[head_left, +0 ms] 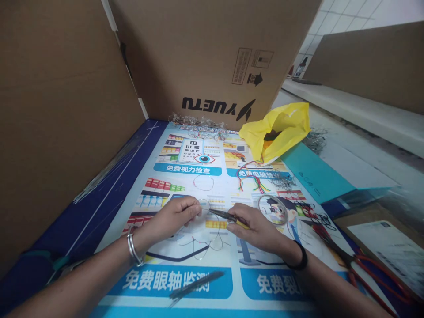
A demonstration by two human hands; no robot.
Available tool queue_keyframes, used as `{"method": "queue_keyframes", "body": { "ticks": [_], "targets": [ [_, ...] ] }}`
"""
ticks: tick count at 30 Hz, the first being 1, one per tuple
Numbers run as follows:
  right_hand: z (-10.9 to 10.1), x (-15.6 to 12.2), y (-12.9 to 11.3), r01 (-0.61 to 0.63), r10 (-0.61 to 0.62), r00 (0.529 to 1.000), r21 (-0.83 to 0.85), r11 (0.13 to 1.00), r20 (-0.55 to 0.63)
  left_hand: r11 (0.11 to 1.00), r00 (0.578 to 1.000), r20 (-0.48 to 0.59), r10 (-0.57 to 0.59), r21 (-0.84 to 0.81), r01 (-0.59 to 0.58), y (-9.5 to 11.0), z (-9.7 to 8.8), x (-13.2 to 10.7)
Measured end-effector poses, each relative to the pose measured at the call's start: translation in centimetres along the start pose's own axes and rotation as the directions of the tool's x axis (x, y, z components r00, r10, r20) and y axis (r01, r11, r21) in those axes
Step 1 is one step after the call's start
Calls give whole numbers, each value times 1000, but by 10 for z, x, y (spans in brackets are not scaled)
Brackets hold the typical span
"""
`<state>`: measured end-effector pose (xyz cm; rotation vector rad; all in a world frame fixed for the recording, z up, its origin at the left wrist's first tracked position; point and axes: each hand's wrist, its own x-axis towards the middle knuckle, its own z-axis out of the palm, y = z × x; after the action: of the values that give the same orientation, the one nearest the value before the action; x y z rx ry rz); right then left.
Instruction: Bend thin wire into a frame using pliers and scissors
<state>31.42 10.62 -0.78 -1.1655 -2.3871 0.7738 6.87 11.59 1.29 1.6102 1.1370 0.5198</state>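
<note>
My left hand (177, 215), with a silver bangle on the wrist, pinches a thin wire piece (198, 240) whose loops trail onto the poster (198, 282). My right hand (258, 227), wearing a black wristband, is closed round yellow-handled needle-nose pliers (225, 215). The plier tips point left and meet the wire at my left fingertips. Both hands rest low over the printed poster.
A yellow plastic bag (276, 128) lies at the back right beside coloured strings (251, 176). A roll of clear tape (273, 210) sits by my right hand. Red-handled scissors (361, 265) lie at right. A dark metal strip (195, 285) lies near me. Cardboard walls (198, 53) stand behind and left.
</note>
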Motion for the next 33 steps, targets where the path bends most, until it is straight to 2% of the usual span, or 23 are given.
{"method": "queue_keyframes", "body": {
  "ticks": [5,9,15,20,23,28,33],
  "targets": [
    [0,-3,-5,-34,18,996,-183,983,-87,963,980,-144,139,252,-100,4,2,0],
    [2,-6,-11,-105,71,988,-261,960,-135,921,950,-207,233,359,-148,1,4,0],
    [4,-7,-18,-169,135,982,-301,939,-132,922,943,-219,249,351,-162,-4,8,0],
    [5,-5,-21,-167,132,983,-338,926,-124,925,961,-177,215,352,-142,-4,14,-1],
    [6,-6,-22,-161,119,983,-352,922,-139,928,956,-193,220,344,-144,-3,15,-2],
    [5,-8,-24,-165,98,977,-381,910,-189,918,923,-263,280,354,-178,-5,17,-3],
    [6,-9,-30,-174,80,971,-441,881,-225,882,869,-310,385,403,-246,-10,21,-4]
  ]
}}
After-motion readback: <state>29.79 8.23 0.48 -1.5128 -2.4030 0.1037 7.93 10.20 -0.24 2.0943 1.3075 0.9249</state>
